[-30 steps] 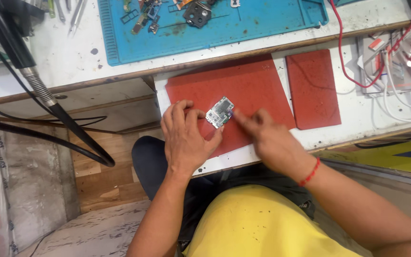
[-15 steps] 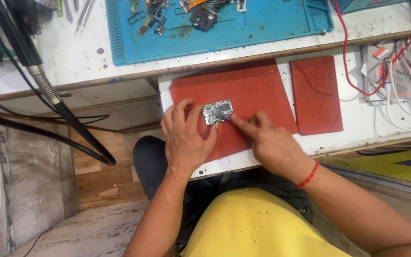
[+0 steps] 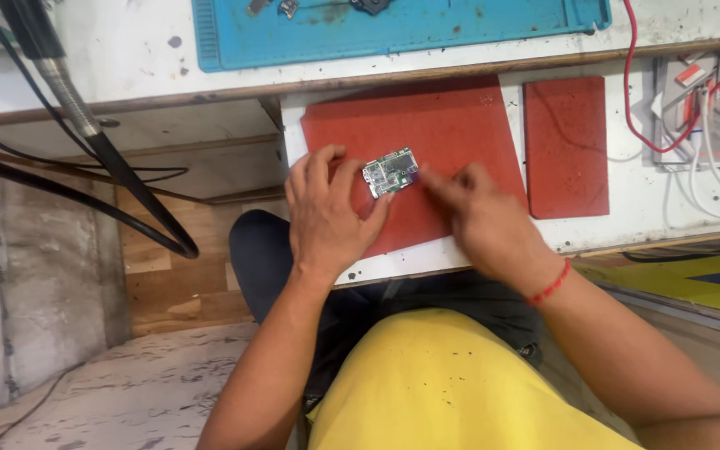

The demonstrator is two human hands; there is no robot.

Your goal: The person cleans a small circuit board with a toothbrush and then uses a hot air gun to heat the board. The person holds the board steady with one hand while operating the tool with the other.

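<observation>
A small green circuit board [image 3: 391, 172] with metal shields lies tilted over a large red mat [image 3: 427, 133]. My left hand [image 3: 327, 208] grips the board's left edge between thumb and fingers. My right hand [image 3: 481, 218], with a red thread band on the wrist, reaches in from the right; its fingertips touch the board's right edge. Motion blur hides whether those fingers pinch anything.
A smaller red mat [image 3: 567, 146] lies right of the large one. A blue work mat [image 3: 393, 29] with small parts sits at the back. Red and white wires [image 3: 693, 117] crowd the right side. Black cables and a flexible hose [image 3: 93, 142] hang at left.
The view has shifted so the bench sits lower and nearer. Both hands stay at the board; my right hand has moved slightly and its fingers are blurred.
</observation>
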